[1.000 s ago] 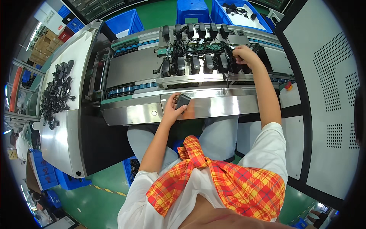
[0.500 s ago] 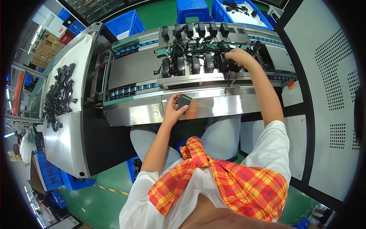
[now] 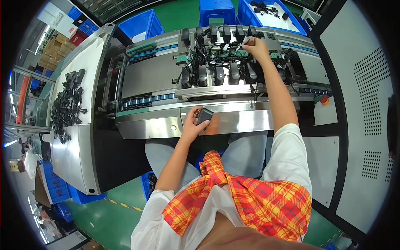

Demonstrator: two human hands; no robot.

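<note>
My left hand (image 3: pixel 192 127) grips a black power adapter (image 3: pixel 205 116) in front of the machine's metal front panel. Farther forward, my right hand (image 3: pixel 259 48) reaches over the fixture, fingertips pinched beside a white tag among the cables near the far row. What they pinch is too small to make out. Two rows of black adapters stand on the fixture, including a near-row adapter (image 3: pixel 234 73) and a far-row adapter (image 3: pixel 226 33). Tangled black cables (image 3: pixel 199 52) lie between the rows and hide much of the green strip there.
A pile of black cabled parts (image 3: pixel 66 106) lies on the white-topped bench at left. Blue bins (image 3: pixel 146 24) and a blue stool (image 3: pixel 216 11) stand beyond the conveyor (image 3: pixel 146 77). At right are a red emergency button (image 3: pixel 324 100) and a perforated panel (image 3: pixel 368 91).
My right hand has moved from the near row to the far side of the fixture. A near-row adapter it covered now shows. My left hand keeps holding its adapter.
</note>
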